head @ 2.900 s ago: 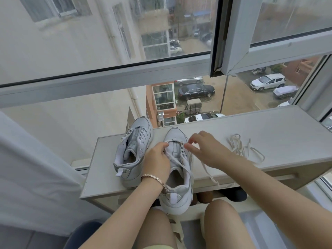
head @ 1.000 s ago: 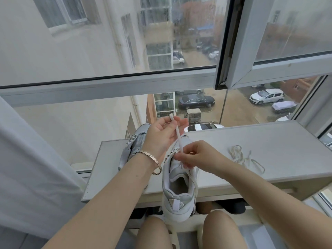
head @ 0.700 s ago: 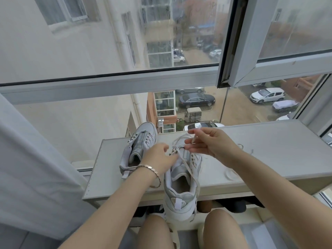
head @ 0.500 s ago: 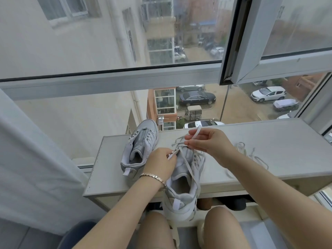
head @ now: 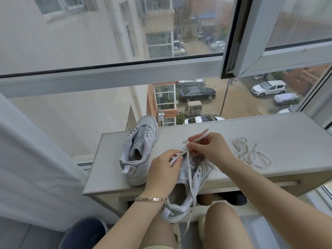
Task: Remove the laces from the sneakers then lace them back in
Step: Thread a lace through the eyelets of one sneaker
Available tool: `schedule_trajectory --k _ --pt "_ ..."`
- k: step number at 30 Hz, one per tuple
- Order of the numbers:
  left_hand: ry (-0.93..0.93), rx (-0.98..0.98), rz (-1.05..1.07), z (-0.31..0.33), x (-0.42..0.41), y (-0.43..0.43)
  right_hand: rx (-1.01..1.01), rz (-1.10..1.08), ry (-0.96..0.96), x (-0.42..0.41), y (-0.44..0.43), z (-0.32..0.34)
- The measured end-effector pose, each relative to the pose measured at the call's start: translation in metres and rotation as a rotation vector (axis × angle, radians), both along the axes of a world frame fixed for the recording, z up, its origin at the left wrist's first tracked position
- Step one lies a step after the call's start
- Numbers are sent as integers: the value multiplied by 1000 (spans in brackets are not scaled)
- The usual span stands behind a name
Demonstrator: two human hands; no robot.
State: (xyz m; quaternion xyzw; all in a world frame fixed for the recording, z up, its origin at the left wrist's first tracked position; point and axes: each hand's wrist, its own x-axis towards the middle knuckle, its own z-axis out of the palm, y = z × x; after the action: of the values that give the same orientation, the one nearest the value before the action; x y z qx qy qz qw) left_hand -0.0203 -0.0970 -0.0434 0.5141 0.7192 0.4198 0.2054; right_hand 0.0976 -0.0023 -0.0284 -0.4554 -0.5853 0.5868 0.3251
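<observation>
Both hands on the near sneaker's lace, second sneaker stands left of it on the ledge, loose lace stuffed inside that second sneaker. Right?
No. Head view: the loose lace lies on the ledge, right of the hands, not inside the second sneaker. The rest holds: left hand and right hand hold the lace of the near sneaker.

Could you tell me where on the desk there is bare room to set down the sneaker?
Widest: the right end of the desk, beyond the loose lace. A narrow strip lies left of the far sneaker. The middle is crowded: the left hand grips the near sneaker, the right hand pinches its lace.
</observation>
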Motion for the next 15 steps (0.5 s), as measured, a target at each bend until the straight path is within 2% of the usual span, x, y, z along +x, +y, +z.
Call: schedule_trajectory --k 3,7,15 --pt "10 20 23 -1 1 0 60 18 -92 -1 0 -2" --pt "17 26 44 -4 1 -1 72 21 -102 -2 0 -3" --pt "-11 43 66 -7 4 -1 -70 0 -18 -7 -1 3"
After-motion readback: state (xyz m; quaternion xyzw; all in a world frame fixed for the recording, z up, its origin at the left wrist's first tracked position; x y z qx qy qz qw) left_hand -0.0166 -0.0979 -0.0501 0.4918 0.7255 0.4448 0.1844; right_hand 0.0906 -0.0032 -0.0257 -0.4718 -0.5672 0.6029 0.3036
